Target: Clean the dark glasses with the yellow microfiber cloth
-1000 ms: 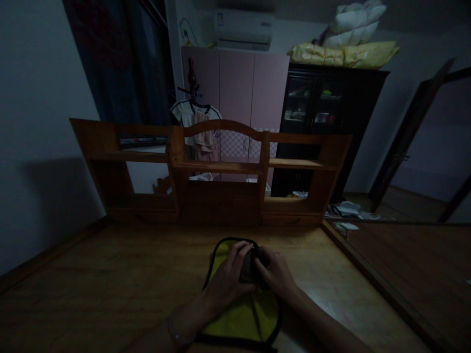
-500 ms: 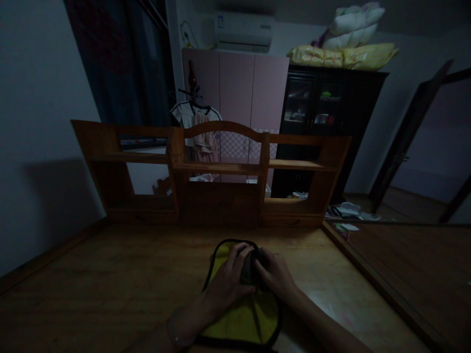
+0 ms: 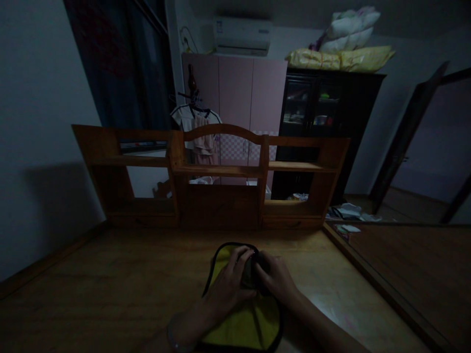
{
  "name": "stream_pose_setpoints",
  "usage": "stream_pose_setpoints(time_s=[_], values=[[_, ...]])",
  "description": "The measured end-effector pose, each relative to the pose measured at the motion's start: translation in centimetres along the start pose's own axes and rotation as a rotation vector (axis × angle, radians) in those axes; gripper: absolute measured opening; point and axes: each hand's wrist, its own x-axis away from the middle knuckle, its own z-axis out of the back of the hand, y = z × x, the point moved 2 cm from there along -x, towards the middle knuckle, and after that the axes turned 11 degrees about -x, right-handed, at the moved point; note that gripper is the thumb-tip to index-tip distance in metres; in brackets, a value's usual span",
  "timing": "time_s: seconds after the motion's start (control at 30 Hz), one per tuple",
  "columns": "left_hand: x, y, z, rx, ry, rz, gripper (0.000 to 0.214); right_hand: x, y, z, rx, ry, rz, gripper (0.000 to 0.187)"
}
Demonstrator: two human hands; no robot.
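A yellow pouch (image 3: pixel 239 323) with a black edge lies open on the wooden desk (image 3: pixel 110 289), near its front. Over the pouch's far end my left hand (image 3: pixel 228 287) and my right hand (image 3: pixel 275 279) meet, fingers curled round a small dark object (image 3: pixel 251 272) held between them. The room is dim, so I cannot make out what the dark object is. A thin bracelet sits on my left wrist (image 3: pixel 174 336).
A wooden shelf unit (image 3: pixel 217 176) with open compartments stands along the desk's back edge. Behind it are a pink wardrobe (image 3: pixel 235 98), a dark cabinet (image 3: pixel 324 113) with bedding on top, hanging clothes (image 3: pixel 196 130) and an open door (image 3: pixel 408 132) at right.
Both hands stay closed on the dark object over the pouch. The whole view has drifted slightly downward in the picture; nothing else has moved.
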Motion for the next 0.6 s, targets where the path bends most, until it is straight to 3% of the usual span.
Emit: stream_pose_setpoints(time_s=[0.6], values=[[0.03,-0.4,-0.44,-0.04,-0.002,-0.007,0.093,-0.11,0.15,0.08,0.031,-0.029,-0.004,0.01]])
